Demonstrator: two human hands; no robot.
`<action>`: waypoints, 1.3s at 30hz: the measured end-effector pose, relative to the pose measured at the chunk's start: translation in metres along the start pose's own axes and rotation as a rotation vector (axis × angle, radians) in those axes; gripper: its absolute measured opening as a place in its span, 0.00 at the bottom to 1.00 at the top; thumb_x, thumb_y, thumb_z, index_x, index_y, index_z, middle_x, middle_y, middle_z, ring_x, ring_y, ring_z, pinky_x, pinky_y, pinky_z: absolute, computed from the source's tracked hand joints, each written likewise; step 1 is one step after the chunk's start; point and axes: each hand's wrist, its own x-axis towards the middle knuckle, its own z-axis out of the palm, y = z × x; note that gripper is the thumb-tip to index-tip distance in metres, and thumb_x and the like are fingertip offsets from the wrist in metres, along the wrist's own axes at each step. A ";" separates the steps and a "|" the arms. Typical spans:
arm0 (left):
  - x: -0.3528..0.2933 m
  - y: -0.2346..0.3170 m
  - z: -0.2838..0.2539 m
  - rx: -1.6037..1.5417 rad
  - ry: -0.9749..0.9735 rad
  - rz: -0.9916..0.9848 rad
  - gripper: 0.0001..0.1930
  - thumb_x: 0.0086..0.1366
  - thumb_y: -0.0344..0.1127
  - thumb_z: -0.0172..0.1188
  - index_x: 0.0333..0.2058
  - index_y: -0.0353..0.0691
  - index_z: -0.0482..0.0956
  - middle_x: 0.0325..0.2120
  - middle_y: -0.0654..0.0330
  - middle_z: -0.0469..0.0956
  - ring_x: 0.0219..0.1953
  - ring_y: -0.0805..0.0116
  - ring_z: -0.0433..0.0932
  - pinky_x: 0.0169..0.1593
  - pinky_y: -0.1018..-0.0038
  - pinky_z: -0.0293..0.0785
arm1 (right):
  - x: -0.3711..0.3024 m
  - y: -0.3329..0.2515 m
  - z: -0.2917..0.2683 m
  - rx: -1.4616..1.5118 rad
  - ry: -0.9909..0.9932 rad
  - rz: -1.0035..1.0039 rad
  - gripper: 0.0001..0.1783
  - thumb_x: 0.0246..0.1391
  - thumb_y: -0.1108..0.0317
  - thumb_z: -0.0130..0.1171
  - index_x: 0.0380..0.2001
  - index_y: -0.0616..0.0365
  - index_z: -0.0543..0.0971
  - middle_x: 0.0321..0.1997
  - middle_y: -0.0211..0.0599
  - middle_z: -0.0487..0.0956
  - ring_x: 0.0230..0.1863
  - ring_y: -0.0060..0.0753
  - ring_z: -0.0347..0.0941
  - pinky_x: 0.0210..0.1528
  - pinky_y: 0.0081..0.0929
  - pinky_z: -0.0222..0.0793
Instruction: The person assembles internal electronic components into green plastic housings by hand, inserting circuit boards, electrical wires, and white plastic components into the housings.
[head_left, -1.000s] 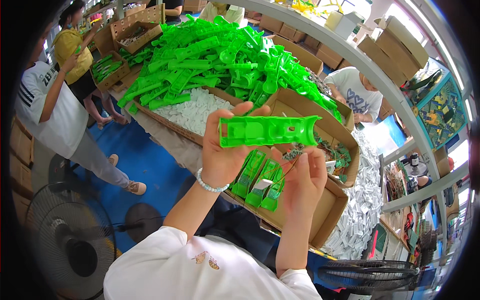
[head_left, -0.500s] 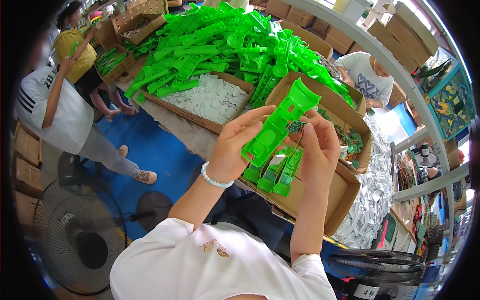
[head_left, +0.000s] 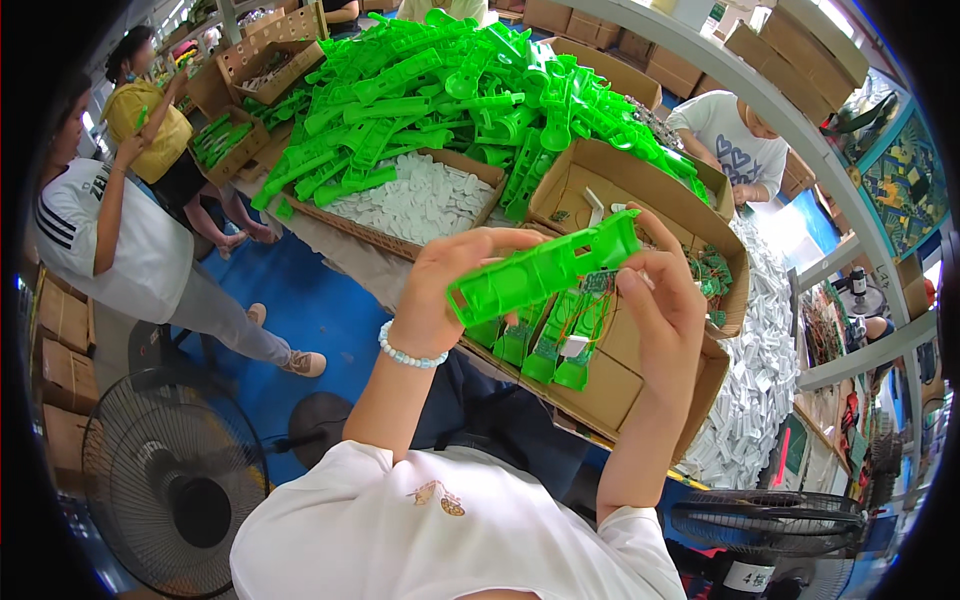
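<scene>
A bright green plastic half-shell [head_left: 545, 268], long and hollow with ribs inside, is held up in front of me between both hands. My left hand [head_left: 440, 280], with a beaded bracelet at its wrist, is closed round the shell's left end. At the right end my right hand [head_left: 665, 290] grips the shell's edge between thumb and fingers. Close to those fingertips hangs a small green circuit board [head_left: 598, 283] with thin red and orange wires. Whether the board touches the shell is hard to see. Below, several green shells [head_left: 540, 368] with wires lie in a cardboard tray [head_left: 615, 395].
A large heap of green shells [head_left: 400, 90] covers the table's far side. An open box holds white flat pieces [head_left: 410, 205]; another box [head_left: 740, 265] holds circuit boards. White parts [head_left: 745, 400] pile up at right. Fans [head_left: 190, 490] and co-workers [head_left: 110, 230] are nearby.
The green shell has swung from steeply slanted to nearly level, its right end coming down. My right hand has shifted a little right and my left hand slightly left.
</scene>
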 end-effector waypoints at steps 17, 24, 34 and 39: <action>0.015 -0.033 0.010 -0.019 0.387 0.286 0.21 0.75 0.43 0.41 0.59 0.36 0.65 0.49 0.50 0.75 0.36 0.67 0.80 0.39 0.70 0.80 | -0.030 0.018 0.045 0.265 0.059 0.212 0.03 0.58 0.76 0.56 0.36 0.59 0.75 0.51 0.33 0.71 0.49 0.23 0.68 0.48 0.24 0.64; 0.014 -0.040 0.020 0.091 0.433 0.214 0.22 0.75 0.43 0.42 0.57 0.32 0.67 0.45 0.51 0.78 0.37 0.69 0.81 0.39 0.74 0.79 | -0.032 0.024 0.059 0.350 0.018 0.359 0.04 0.58 0.73 0.59 0.35 0.61 0.77 0.32 0.26 0.76 0.35 0.15 0.69 0.39 0.18 0.63; 0.000 -0.048 0.036 0.272 0.469 0.382 0.24 0.67 0.25 0.47 0.61 0.27 0.63 0.47 0.54 0.78 0.44 0.71 0.79 0.48 0.75 0.75 | -0.040 0.022 0.061 0.285 0.126 0.328 0.04 0.55 0.73 0.62 0.34 0.61 0.78 0.32 0.26 0.77 0.35 0.16 0.71 0.37 0.19 0.64; -0.008 -0.048 0.044 0.433 0.345 0.494 0.30 0.61 0.18 0.43 0.65 0.28 0.56 0.51 0.49 0.75 0.49 0.62 0.79 0.54 0.70 0.74 | -0.045 0.011 0.056 0.310 0.140 0.320 0.04 0.55 0.74 0.61 0.34 0.62 0.79 0.33 0.29 0.77 0.36 0.18 0.72 0.40 0.20 0.65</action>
